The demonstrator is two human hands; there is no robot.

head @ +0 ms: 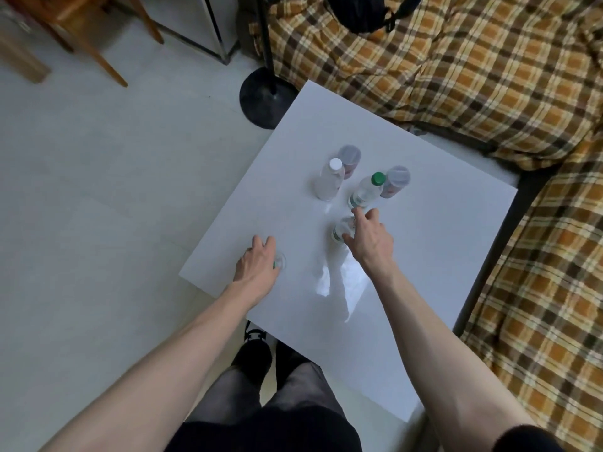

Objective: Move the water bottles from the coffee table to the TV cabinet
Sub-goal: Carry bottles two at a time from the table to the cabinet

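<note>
On the white coffee table stand several clear water bottles. My left hand covers one near the table's left edge, its fingers curled over the top; only a bit of the bottle shows. My right hand wraps around the top of another bottle in the middle. Behind it stand a green-capped bottle, a white-capped bottle, and two bottles with grey tops.
A plaid-covered sofa borders the table at the back and right. A black lamp stand base sits on the floor by the table's far corner. Wooden chair legs are at the upper left. My legs and shoes are below.
</note>
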